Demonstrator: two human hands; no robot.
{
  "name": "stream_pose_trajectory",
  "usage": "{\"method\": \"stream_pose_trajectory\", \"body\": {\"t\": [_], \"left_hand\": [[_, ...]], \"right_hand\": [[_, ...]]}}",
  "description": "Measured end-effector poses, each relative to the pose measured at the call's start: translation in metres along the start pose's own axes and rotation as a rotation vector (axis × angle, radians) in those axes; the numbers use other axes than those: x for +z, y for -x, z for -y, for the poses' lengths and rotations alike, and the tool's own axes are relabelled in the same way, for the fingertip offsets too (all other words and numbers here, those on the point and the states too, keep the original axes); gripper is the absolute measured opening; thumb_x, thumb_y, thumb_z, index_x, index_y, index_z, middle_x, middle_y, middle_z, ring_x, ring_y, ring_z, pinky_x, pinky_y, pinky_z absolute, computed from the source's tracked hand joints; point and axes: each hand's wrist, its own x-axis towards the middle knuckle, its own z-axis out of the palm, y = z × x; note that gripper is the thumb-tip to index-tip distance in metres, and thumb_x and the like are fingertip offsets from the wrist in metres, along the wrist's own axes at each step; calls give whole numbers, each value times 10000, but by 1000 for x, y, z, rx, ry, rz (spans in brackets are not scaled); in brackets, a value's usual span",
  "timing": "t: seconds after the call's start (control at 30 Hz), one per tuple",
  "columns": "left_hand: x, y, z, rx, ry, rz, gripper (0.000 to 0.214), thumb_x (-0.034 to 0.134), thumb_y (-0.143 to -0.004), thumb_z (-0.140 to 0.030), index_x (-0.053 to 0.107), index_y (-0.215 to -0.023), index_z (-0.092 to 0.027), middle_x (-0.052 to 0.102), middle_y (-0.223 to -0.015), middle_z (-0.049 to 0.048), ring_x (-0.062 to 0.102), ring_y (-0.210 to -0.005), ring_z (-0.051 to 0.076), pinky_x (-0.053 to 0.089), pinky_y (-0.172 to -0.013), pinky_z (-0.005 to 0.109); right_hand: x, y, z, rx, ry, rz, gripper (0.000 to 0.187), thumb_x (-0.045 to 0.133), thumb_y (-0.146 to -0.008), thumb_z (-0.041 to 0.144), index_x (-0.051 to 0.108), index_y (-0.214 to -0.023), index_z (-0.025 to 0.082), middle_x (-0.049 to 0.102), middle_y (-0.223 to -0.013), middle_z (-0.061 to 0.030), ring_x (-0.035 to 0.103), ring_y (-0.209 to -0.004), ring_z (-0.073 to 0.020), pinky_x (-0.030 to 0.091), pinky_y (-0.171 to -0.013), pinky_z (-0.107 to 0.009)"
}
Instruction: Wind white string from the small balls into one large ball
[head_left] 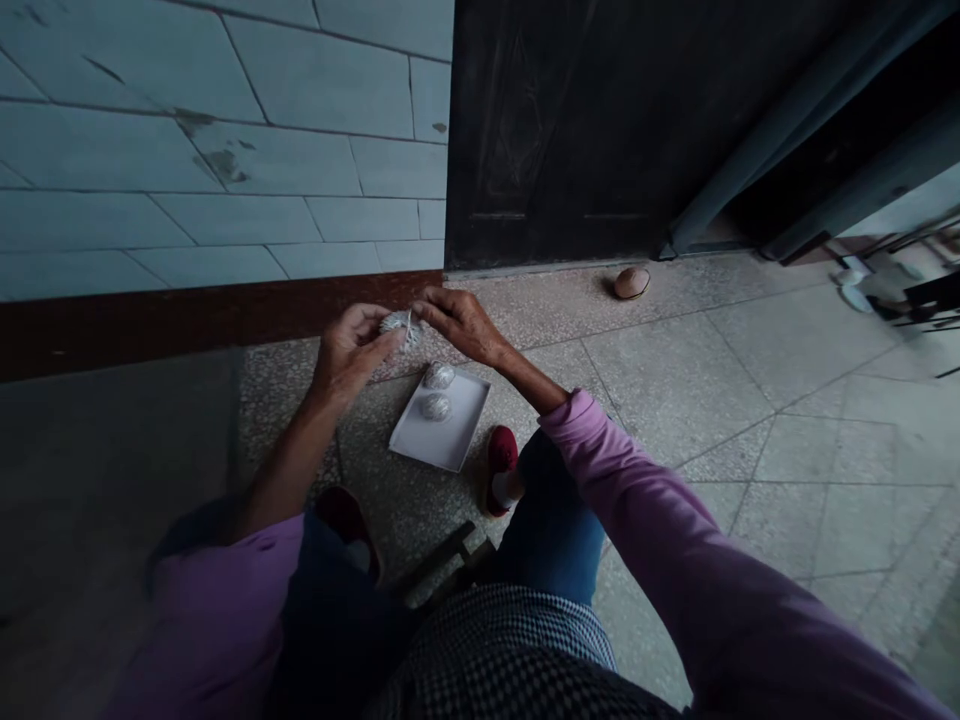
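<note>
A small pale grey bundle (397,325) of what looks like wound yarn is between my hands, above the floor near the wall. My left hand (351,345) wraps its fingers and thumb around the bundle from the left. On the other side, my right hand (461,322) pinches a thin whitish strand (409,320) that runs across it. Below them lies a shallow white box lid (429,452), tilted in view. Two round silvery-grey balls (436,406) rest in its upper part, close together; they look like wound strands.
Red shoes (501,462) on my feet flank the lid. A wooden stool part (450,560) shows between my legs. A brown rounded object (631,283) sits by the dark door (555,130). The tiled wall (225,215) rises ahead. Blurred items (855,285) lie far right.
</note>
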Motion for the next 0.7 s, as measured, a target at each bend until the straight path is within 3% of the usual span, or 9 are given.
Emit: {"method": "stream_pose_trajectory", "body": {"t": [0.13,0.37,0.47,0.57,0.7], "left_hand": [[14,7,-1,-78,151,97,601,1178,-780,-584,785,-1070,-233,802,-987,61,732,-819,225,557,-676,302],[30,3,-2,-161,221,154,606,1190,-705,-504,806,-1072,-212,857,-1033,70,779,-828,218,636,-682,286],[31,0,1,-77,270,93,641,1190,-730,-497,776,-1142,-232,868,-1110,82,813,-903,227,621,-669,261],[28,-4,5,6,316,-29,657,1160,-731,-501,777,-1206,-256,867,-1200,88,817,-992,230,634,-709,255],[24,-5,11,22,174,-114,608,1101,-685,-444,794,-1172,-247,844,-1141,70,771,-993,245,626,-750,284]], "right_hand": [[-8,0,-4,23,-63,-45,523,757,-1350,551,659,-925,262,660,-943,-49,620,-975,-264,555,-914,-364],[-18,4,-30,83,-72,-97,463,711,-1361,331,629,-914,241,641,-924,-18,570,-932,-219,470,-896,-325],[-10,12,-41,105,-81,-23,447,668,-1377,293,648,-937,222,648,-935,-9,565,-933,-208,441,-900,-315],[12,28,-46,98,-83,136,427,676,-1372,289,666,-952,212,659,-933,-5,601,-928,-209,444,-934,-319],[31,50,-39,20,-117,284,495,748,-1359,485,672,-945,225,664,-913,-14,638,-912,-232,474,-944,-340]]}}
